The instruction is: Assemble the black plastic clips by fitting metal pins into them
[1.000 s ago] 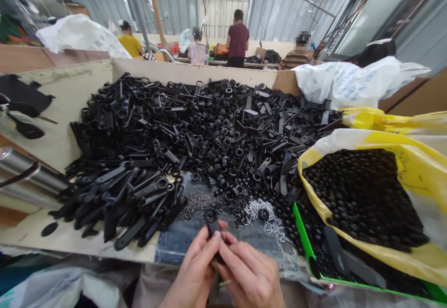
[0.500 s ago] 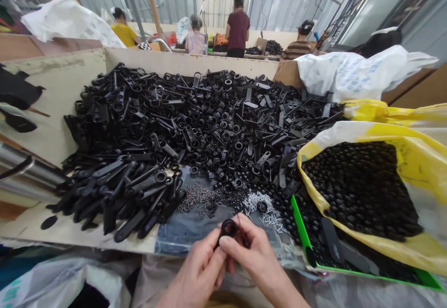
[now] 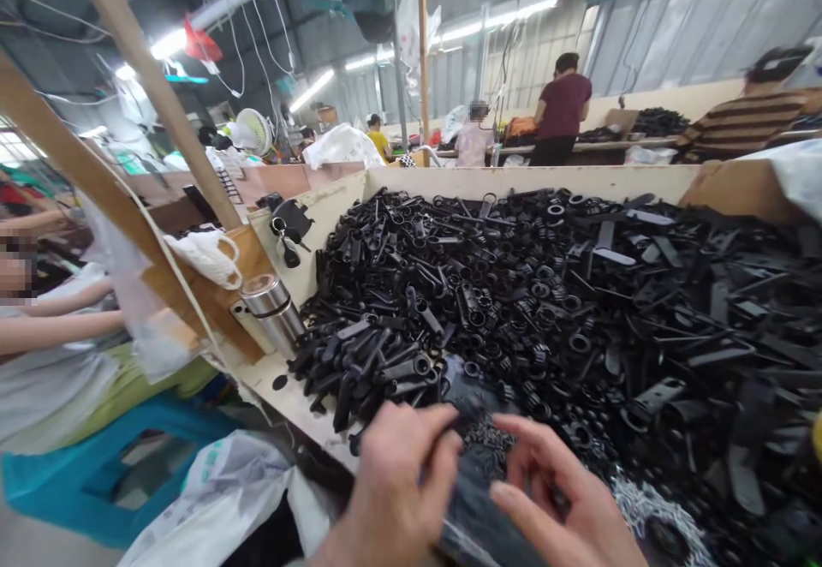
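Left hand (image 3: 402, 498) and right hand (image 3: 558, 498) apart over dark cloth (image 3: 479, 507) by black plastic parts (image 3: 514, 310), left's grip unclear

The left hand (image 3: 398, 494) is curling over a dark cloth (image 3: 475, 507), and the right hand (image 3: 556, 494) is hovering open just beside it, both sitting at the edge of a heap of black plastic parts (image 3: 514, 310) inside a board-sided bin (image 3: 514, 180).
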Demonstrator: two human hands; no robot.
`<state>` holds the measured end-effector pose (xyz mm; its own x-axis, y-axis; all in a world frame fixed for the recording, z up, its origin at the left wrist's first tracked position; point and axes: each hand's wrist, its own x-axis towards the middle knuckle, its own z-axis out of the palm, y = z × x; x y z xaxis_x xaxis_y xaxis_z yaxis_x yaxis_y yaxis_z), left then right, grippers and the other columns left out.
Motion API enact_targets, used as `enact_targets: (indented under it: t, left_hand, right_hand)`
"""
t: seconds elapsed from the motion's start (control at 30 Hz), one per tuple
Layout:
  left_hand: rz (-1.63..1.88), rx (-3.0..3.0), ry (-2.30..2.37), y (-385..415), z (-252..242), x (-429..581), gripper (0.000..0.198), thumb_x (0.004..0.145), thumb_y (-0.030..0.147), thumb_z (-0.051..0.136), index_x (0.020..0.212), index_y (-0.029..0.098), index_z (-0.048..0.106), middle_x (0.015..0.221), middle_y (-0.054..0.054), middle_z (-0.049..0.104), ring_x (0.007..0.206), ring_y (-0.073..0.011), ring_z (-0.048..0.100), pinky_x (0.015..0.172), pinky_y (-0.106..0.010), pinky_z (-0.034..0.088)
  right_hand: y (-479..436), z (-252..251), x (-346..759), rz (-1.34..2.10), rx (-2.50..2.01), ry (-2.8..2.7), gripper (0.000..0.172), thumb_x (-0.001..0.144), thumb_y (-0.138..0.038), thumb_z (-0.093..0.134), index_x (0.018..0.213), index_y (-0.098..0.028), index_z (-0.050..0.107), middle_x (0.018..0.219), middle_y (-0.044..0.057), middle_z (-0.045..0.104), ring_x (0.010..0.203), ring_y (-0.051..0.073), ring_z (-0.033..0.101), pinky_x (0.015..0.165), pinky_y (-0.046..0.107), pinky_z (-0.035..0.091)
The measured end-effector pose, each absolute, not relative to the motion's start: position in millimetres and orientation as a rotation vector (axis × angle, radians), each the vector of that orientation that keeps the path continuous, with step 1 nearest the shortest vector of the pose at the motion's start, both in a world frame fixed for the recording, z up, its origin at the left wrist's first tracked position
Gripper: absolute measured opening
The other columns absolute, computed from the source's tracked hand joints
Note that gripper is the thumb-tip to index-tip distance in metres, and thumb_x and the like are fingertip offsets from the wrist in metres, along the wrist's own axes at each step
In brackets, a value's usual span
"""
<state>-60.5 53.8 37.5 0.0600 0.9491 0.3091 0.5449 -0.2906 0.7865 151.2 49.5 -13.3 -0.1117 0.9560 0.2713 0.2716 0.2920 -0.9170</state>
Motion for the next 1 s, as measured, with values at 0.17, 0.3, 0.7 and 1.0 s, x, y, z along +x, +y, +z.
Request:
enact_targets:
  t: [0.17,0.3,0.7,1.0]
  left_hand:
    - [1.227,2.264,2.273,115.4,61.5,-118.4,0.023,0.095,0.032,0.059,0.096,0.021,0.079,0.113,-0.015,0.074,0.114,-0.0384,0.057,0.093,-0.05,0.036]
    - [1.038,2.25,2.438,136.2,50.2,-132.4,0.024,0.097,0.034,0.059,0.107,0.024,0.078,0.124,-0.012,0.074,0.121,-0.0386,0.055,0.092,-0.052,0.033]
    - [1.348,2.192,2.227,122.2,36.9,-145.2,0.027,0.1,0.035,0.054,0.109,0.022,0.076,0.118,-0.013,0.073,0.118,-0.036,0.059,0.102,-0.053,0.039]
    - [1.269,1.579,1.46,48.8,4.4,-76.6,0.031,0.097,0.049,0.06,0.107,0.026,0.077,0.087,-0.003,0.074,0.074,-0.0196,0.065,0.071,-0.028,0.054]
  right_hand:
    - [111.7,6.1,150.3,0.655,-1.38,-1.796,0.03,0.098,-0.043,0.056,0.101,-0.022,0.077,0.071,0.0,0.07,0.061,0.017,0.064,0.055,0.024,0.049]
    - [173.5,19.8,132.8,0.494,-1.534,-1.985,0.019,0.098,-0.026,0.059,0.095,-0.024,0.077,0.083,-0.001,0.077,0.079,0.018,0.072,0.072,0.026,0.051]
    - [242.0,18.5,63.9,0.38,-1.774,-2.117,0.021,0.1,-0.036,0.069,0.106,-0.016,0.071,0.111,0.007,0.073,0.105,0.024,0.07,0.096,0.046,0.054]
    - [131.1,41.1,139.9,1.024,-1.437,-1.808,0.035,0.096,-0.047,0.057,0.085,-0.017,0.069,0.072,0.0,0.064,0.064,0.014,0.056,0.058,0.022,0.043]
